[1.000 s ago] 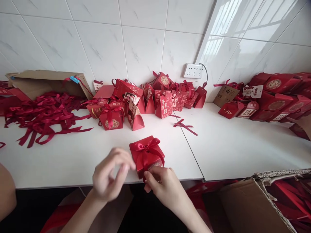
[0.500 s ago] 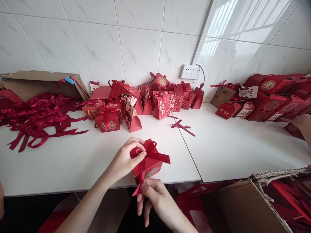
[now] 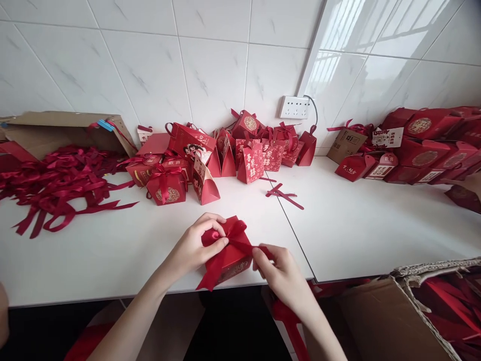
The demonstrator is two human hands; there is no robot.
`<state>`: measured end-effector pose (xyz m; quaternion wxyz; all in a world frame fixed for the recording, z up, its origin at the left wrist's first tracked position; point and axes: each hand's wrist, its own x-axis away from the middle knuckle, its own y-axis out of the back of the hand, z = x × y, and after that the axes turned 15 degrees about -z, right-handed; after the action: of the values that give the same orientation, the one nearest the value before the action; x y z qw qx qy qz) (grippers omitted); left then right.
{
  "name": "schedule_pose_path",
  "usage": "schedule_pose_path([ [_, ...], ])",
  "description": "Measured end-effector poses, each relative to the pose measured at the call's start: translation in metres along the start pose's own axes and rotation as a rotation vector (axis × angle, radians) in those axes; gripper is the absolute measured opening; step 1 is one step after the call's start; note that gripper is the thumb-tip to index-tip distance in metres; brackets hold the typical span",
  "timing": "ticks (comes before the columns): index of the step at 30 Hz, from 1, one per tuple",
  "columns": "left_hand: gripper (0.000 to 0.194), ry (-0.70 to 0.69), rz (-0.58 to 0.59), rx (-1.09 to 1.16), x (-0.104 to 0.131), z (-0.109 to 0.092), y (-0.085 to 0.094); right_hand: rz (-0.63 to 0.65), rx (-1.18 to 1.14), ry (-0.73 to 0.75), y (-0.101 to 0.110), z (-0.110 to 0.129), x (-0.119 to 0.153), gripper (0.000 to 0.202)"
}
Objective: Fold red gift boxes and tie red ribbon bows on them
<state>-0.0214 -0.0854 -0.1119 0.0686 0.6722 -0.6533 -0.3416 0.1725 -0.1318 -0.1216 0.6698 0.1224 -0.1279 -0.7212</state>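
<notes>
A red gift box [image 3: 235, 271] with a gold print sits at the table's front edge. On its top lies a bow of dark red ribbon [image 3: 213, 271], one tail of which hangs down over the front. My left hand [image 3: 203, 240] pinches the bow at its knot, with thumb and fingers closed there. To the right of the box, my right hand [image 3: 280, 271] is closed on the ribbon's other tail and holds it out sideways. The ends of the right fingers are partly hidden.
Loose ribbons [image 3: 67, 175] spill from a cardboard box [image 3: 67, 120] at left. Finished-looking red boxes [image 3: 251, 163] stand along the wall, beside ribbon scraps [image 3: 284, 195]. More boxes are stacked [image 3: 421, 155] at right, near another person's hand [image 3: 469, 183]. An open carton [image 3: 376, 311] stands front right.
My right hand has let go of the front ribbon tail, moved up and right, and taken hold of the right-hand tail. My left hand stays at the knot.
</notes>
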Motion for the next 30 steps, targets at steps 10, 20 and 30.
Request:
schedule_pose_path([
  [10, 0.026, 0.079, -0.318, -0.016, 0.001, 0.005, 0.005, -0.182, 0.133, -0.029, 0.032, 0.012, -0.046, 0.059],
  [20, 0.038, 0.341, -0.215, -0.102, 0.025, -0.014, 0.006, 0.074, 0.001, 0.079, -0.003, 0.018, -0.049, 0.037],
  [30, 0.039, 0.431, -0.374, 0.063, 0.047, -0.014, -0.019, -0.099, -0.373, 0.046, -0.015, -0.014, -0.029, 0.038],
])
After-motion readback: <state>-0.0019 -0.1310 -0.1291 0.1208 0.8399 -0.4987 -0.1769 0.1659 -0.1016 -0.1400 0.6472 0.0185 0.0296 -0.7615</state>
